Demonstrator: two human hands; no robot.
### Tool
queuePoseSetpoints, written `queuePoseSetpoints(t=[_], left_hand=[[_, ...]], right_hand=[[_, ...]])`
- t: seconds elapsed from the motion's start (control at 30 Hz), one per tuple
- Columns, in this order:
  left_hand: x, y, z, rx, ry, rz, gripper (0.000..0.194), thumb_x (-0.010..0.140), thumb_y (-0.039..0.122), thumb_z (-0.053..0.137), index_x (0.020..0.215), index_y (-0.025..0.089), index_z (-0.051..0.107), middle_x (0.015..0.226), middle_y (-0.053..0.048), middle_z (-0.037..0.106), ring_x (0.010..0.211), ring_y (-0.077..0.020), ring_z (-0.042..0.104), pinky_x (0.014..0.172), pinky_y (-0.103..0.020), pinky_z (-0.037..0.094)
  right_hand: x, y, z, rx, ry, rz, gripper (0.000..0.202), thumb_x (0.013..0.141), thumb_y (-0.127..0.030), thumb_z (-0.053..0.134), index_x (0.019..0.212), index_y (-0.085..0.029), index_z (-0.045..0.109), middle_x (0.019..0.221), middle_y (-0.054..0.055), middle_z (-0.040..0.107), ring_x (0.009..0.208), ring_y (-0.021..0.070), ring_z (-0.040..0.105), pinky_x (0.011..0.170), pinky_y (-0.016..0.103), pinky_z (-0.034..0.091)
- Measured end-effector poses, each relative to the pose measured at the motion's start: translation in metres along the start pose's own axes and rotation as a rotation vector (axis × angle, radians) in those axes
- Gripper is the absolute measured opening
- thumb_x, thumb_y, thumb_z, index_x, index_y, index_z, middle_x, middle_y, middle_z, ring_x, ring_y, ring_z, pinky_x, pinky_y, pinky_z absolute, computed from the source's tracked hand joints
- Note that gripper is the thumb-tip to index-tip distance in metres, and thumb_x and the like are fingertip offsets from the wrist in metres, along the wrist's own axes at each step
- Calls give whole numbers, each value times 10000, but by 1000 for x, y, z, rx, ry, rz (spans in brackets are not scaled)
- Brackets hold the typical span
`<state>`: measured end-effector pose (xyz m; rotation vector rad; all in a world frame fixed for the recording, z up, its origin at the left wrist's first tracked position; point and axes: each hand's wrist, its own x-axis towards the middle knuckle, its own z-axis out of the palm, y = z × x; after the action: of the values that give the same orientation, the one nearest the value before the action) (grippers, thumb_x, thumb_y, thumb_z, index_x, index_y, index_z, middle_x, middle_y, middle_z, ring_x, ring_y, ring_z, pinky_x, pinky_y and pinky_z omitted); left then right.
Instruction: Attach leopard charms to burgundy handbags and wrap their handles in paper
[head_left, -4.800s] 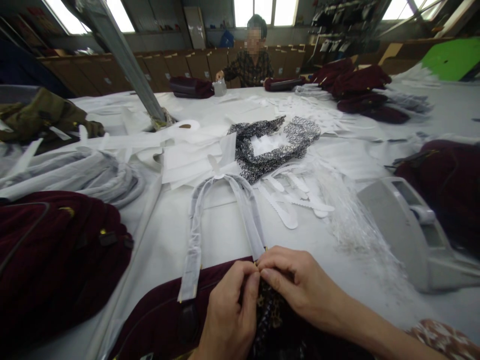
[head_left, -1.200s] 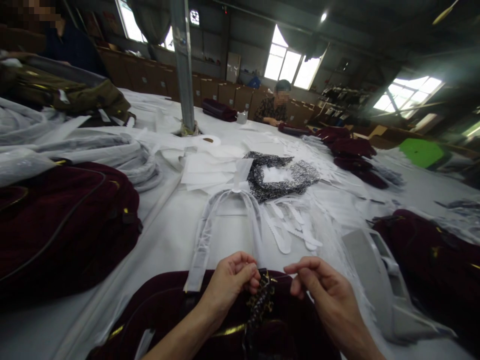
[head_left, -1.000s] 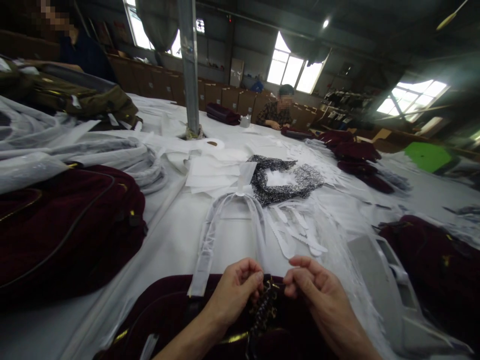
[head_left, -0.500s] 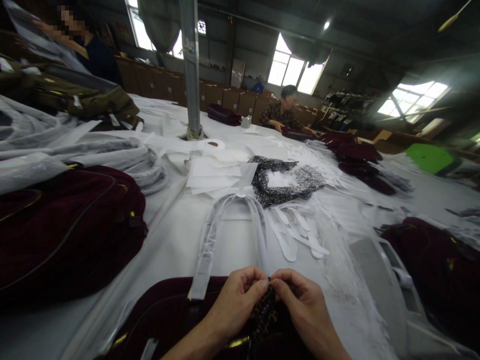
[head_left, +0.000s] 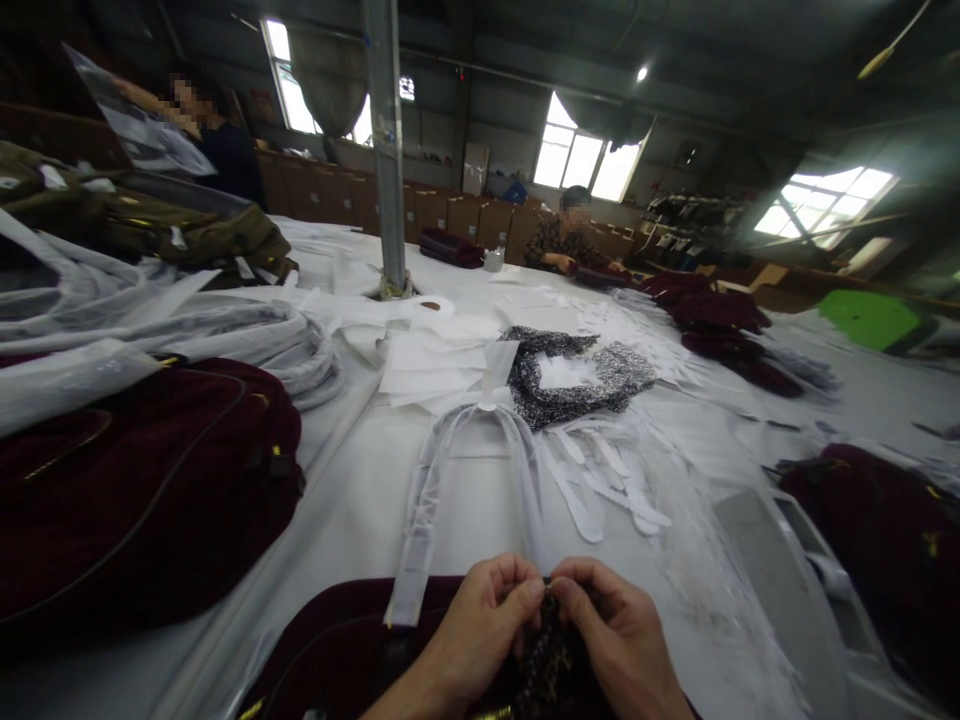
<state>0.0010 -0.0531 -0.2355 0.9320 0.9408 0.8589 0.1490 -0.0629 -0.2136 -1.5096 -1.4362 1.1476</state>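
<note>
A maroon bag (head_left: 337,640) lies in front of me, its plastic-wrapped handle (head_left: 424,520) arching away across the table. Over the bag's top edge, my left hand (head_left: 491,620) and my right hand (head_left: 619,630) meet with thumbs and fingertips pinched together. Both pinch the upper end of a dark strip with gold flecks (head_left: 546,655), which hangs down against the bag. Whether it is a scarf or a braided cord I cannot tell. The fingers hide the exact spot they grip.
Another maroon bag (head_left: 165,480) lies at left, beside wrapped handles (head_left: 285,340) and olive bags (head_left: 150,220). Ahead are a speckled cloth (head_left: 532,400), white strips (head_left: 577,500) and a metal post (head_left: 386,150). A grey plastic holder (head_left: 780,590) lies right. Two people work across the table.
The whole view has tilted slightly upward, so things sit lower in the picture. Both hands keep pinching the dark strip with little shift. The person at far left has lowered a clear plastic sheet.
</note>
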Motion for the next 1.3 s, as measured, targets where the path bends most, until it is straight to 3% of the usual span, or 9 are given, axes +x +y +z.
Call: queuePoseSetpoints(t=[0.37,0.73,0.97,1.1,1.23,1.3], left_hand=[[1,-1,-1,-6,1,-15,293,758,417,566,703,135,511,563,31,505,417,-52,382,436,-193,269],[-3,-3,-1,-16,21,-40,209,764,316,555,699,120,525,531,35,501,425,-49,400,437,-178,282],[5,-9,-5,-162,8,-10,213,770,316,578,697,124,520,549,35,508,396,-30,368,399,-167,264],[8,-10,-5,-239,41,32,247,803,355,550,711,127,522,573,32,526,349,-6,291,351,-155,236],[9,-14,-2,-240,85,87,276,828,394,499,779,125,540,635,10,563,344,-9,302,327,-150,237],[10,-16,-1,-220,135,127,288,823,420,492,835,136,537,692,8,570,356,-13,328,328,-154,262]], right_hand=[[0,0,2,-91,-21,-102,223,816,-361,544,751,-176,651,664,11,646,623,154,581,596,215,453],[-1,3,5,-177,11,-188,131,799,-230,581,698,-196,657,650,-23,658,607,120,594,595,182,443],[8,5,8,-199,32,-264,144,842,-238,529,794,-191,656,714,-3,649,652,122,591,630,204,453],[-15,-4,-1,-336,154,-397,147,845,-239,507,936,-182,608,857,38,623,683,128,567,656,230,450],[-60,8,5,-565,74,-587,278,732,-396,613,919,-190,604,796,48,618,688,188,561,609,279,439],[-75,20,10,-708,78,-678,273,683,-395,658,874,-203,620,757,41,623,643,195,557,566,284,422]])
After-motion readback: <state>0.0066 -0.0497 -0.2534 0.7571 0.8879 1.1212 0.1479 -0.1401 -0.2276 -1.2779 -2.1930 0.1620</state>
